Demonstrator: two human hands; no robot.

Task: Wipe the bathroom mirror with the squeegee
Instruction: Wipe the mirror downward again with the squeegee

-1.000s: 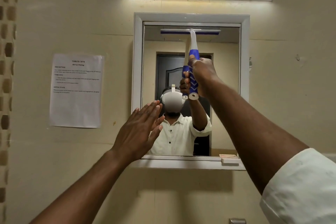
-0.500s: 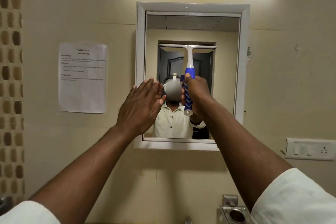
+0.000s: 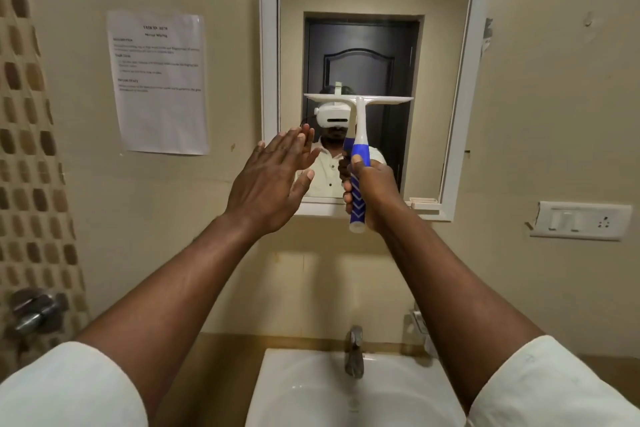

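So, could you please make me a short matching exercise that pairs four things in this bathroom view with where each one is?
Things:
1. squeegee
2. paper notice
3. switch plate
4. tap

Places:
A. wall to the right of the mirror
B. over the basin
C. in the right hand
D. wall to the left of the mirror

Pairs: 1-C, 2-D, 3-A, 4-B

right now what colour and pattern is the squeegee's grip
Blue with white chevrons on the squeegee's plastic grip, below a white neck; seen in the head view.
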